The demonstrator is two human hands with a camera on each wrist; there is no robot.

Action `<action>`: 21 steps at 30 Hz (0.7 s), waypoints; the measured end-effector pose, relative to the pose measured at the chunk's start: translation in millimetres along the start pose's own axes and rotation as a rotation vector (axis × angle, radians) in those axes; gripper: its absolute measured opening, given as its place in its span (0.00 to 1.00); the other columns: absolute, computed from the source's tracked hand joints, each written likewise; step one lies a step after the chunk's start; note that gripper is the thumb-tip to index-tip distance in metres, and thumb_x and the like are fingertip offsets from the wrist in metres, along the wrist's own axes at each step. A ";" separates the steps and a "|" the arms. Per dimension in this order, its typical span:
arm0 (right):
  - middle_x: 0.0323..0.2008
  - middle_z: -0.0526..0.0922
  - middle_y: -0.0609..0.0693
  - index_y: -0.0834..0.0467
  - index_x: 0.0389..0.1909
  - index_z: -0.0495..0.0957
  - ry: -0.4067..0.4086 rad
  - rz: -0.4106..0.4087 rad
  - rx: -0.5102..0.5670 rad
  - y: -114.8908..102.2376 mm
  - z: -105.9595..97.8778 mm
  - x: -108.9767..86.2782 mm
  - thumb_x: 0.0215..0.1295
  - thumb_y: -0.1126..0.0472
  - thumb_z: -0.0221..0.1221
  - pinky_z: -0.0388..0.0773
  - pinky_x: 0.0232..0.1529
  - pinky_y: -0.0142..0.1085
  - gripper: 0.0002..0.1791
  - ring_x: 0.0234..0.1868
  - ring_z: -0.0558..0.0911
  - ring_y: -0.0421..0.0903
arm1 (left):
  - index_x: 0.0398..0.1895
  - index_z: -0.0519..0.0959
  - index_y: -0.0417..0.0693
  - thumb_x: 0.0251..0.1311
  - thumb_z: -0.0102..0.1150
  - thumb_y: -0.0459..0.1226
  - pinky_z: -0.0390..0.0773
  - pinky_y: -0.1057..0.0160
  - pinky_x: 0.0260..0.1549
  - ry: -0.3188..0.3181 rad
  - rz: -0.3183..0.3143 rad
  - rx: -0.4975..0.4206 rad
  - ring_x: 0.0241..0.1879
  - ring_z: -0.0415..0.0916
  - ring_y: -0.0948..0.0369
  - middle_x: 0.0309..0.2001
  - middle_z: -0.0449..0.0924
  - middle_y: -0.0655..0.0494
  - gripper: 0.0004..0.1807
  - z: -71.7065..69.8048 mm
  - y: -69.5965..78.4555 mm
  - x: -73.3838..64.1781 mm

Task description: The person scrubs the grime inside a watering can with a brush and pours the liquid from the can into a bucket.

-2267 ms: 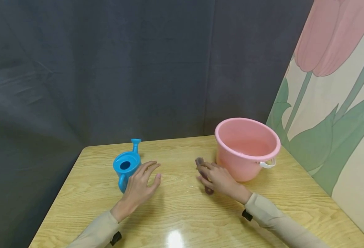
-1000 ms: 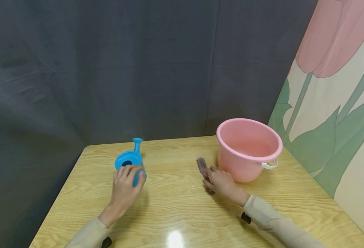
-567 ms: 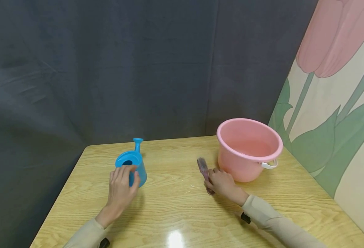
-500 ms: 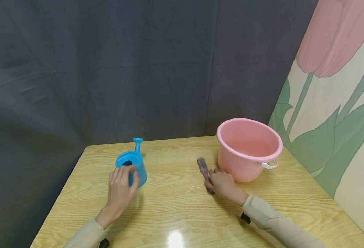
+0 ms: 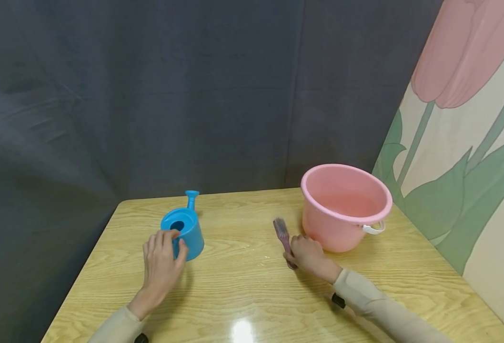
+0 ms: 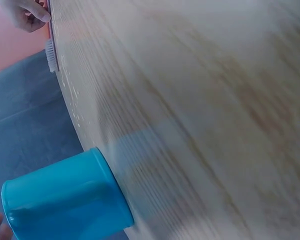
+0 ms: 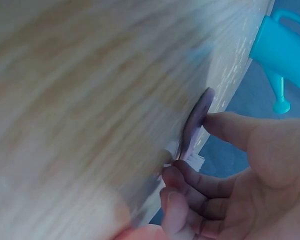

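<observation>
Right-hand grip (image 5: 314, 259) on brush, left-hand grip (image 5: 159, 262) at watering can

Right-hand grip: thumb and index finger pinch the purple handle of the brush (image 5: 283, 233), set on either side of it. Bristles point away from the person. Left-hand grip: fingers curved, thumb apart from them, at the near side of the blue watering can (image 5: 192, 245); from here I cannot tell whether it holds the can's handle. Can stands upright, spout pointing away. Just beyond the right-hand grip: pink bucket (image 5: 327, 236), upright, white bail (image 5: 374, 229) hanging at its near right side. Small wet spots (image 5: 265, 257) on the wooden table (image 5: 235, 295), left of the brush. Behind: dark curtain (image 5: 192, 95). At right: wall with painted tulips (image 5: 449, 81).
</observation>
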State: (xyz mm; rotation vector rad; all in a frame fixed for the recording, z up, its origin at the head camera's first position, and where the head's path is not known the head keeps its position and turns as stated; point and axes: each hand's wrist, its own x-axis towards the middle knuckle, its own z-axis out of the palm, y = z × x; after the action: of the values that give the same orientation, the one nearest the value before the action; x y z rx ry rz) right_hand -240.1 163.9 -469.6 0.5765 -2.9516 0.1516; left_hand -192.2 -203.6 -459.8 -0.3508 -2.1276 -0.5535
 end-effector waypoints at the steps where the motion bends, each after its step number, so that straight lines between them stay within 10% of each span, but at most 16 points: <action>1: 0.23 0.74 0.55 0.61 0.24 0.72 -0.004 0.005 0.005 -0.3 -0.6 0.6 0.61 0.51 0.67 0.78 0.20 0.49 0.20 0.25 0.78 0.54 | 0.40 0.75 0.34 0.60 0.54 0.36 0.64 0.50 0.32 -0.002 -0.006 0.002 0.33 0.70 0.46 0.36 0.75 0.42 0.11 -0.5 -0.6 -0.1; 21: 0.19 0.71 0.50 0.56 0.16 0.68 -0.129 0.078 0.062 -5.0 -6.0 4.7 0.50 0.61 0.62 0.76 0.20 0.48 0.12 0.21 0.72 0.48 | 0.43 0.72 0.33 0.62 0.57 0.33 0.63 0.52 0.35 -0.133 -0.257 0.002 0.38 0.68 0.46 0.39 0.72 0.41 0.11 -8.1 -1.3 -5.6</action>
State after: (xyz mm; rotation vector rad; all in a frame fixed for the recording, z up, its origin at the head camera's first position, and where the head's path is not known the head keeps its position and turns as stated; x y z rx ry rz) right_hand -241.9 158.3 -462.6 0.4969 -3.1058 0.2227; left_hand -183.9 -209.0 -460.6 -0.1150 -2.3184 -0.6905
